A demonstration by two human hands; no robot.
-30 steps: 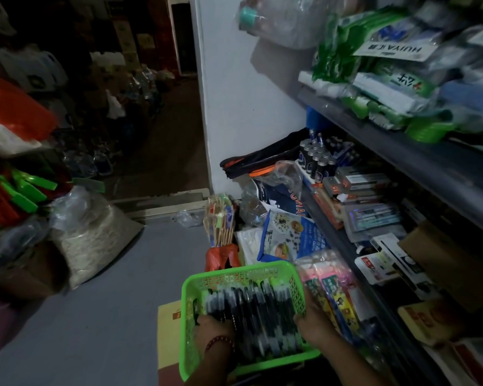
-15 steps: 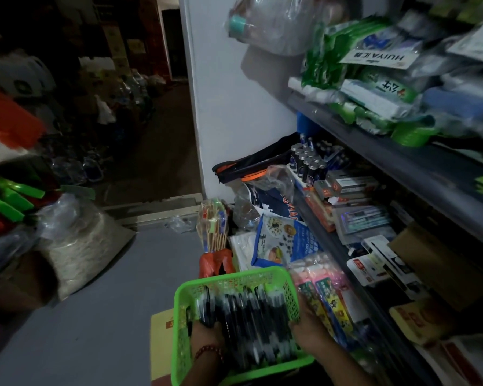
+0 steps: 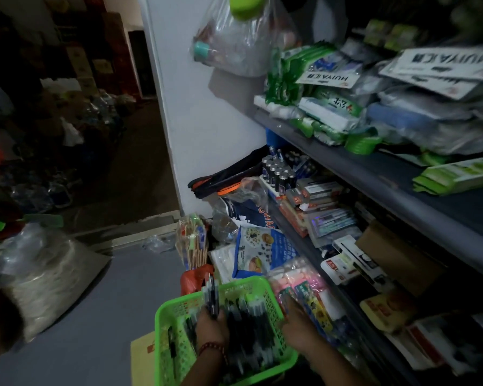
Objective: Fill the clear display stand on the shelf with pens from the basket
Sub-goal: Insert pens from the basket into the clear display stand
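You had the bright green plastic lattice basket [image 3: 165,344] at 6 o'clock in your view, its open top facing you. A heap of black-and-white pens [image 3: 248,338] filled it, most of them side by side with their lengths running roughly from 11 to 5 o'clock. At the basket's 10 o'clock side your left hand [image 3: 212,327] gripped a small bundle of dark pens [image 3: 212,296], which stood upright with its ends rising past the far rim toward 12 o'clock. Your right hand [image 3: 299,327] lay against the 3 o'clock rim, and blur hid its grip.
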